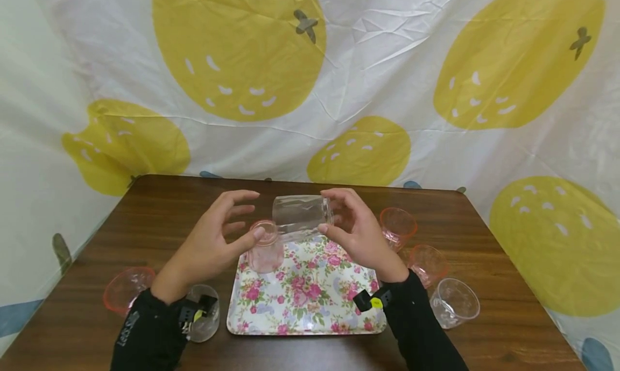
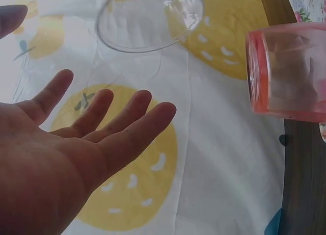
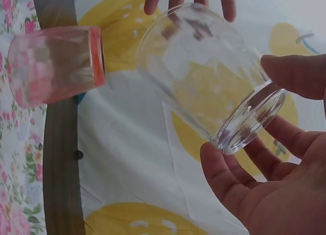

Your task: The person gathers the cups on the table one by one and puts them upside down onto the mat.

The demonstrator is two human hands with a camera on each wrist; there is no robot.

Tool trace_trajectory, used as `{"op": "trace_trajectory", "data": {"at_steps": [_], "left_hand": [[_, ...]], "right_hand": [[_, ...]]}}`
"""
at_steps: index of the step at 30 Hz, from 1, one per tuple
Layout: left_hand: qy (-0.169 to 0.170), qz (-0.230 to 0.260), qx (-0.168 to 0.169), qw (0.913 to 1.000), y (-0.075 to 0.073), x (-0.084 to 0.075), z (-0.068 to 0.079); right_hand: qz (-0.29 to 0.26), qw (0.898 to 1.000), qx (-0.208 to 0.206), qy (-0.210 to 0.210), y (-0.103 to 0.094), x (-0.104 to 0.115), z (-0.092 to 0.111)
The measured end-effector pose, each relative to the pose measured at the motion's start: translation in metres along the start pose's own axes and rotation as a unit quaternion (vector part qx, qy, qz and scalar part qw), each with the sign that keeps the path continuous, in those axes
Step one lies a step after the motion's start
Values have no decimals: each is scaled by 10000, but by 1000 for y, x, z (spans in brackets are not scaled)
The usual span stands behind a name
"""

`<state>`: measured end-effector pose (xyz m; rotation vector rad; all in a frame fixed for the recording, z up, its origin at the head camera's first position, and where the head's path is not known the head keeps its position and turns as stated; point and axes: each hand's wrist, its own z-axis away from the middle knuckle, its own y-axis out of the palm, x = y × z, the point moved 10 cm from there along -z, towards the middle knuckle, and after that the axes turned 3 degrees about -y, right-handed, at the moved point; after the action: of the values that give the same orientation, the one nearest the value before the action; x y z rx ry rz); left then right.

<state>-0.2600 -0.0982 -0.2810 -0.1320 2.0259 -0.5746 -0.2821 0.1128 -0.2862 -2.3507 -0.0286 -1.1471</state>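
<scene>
In mid-frame, the right hand (image 1: 360, 233) holds the clear cup (image 1: 297, 214) sideways by its bottom, near the flowery tray (image 1: 300, 309)'s top edge. The left hand (image 1: 205, 242), spread wide, has a gap before the cup.

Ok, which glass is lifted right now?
The clear glass held sideways near its base by the right hand; it alone is off both tray and table.

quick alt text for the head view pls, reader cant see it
A person's right hand holds a clear glass on its side by the base, mouth toward the open left hand. An upside-down pink glass stands on a flowered tray; more pink and clear glasses stand on the brown table to either side, with a fruit-print cloth behind.
</scene>
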Motion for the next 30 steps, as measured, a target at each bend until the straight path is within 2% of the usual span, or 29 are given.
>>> {"op": "trace_trajectory", "data": {"at_steps": [4, 9, 17, 21, 30], "left_hand": [[-7, -81, -36, 10000, -3, 0, 1], [-50, -158, -94, 9998, -7, 0, 1], [-101, -225, -142, 9996, -11, 2, 2], [-120, -284, -169, 9994, -12, 3, 2], [-174, -347, -149, 9991, -13, 4, 4]], "right_hand": [[871, 9962, 5, -11, -3, 4, -5], [1624, 9861, 294, 210, 0, 3, -10], [2018, 9750, 796, 487, 14, -6, -13], [2197, 9698, 946, 483, 21, -10, -14], [2916, 9484, 1186, 380, 37, -18, -15]]}}
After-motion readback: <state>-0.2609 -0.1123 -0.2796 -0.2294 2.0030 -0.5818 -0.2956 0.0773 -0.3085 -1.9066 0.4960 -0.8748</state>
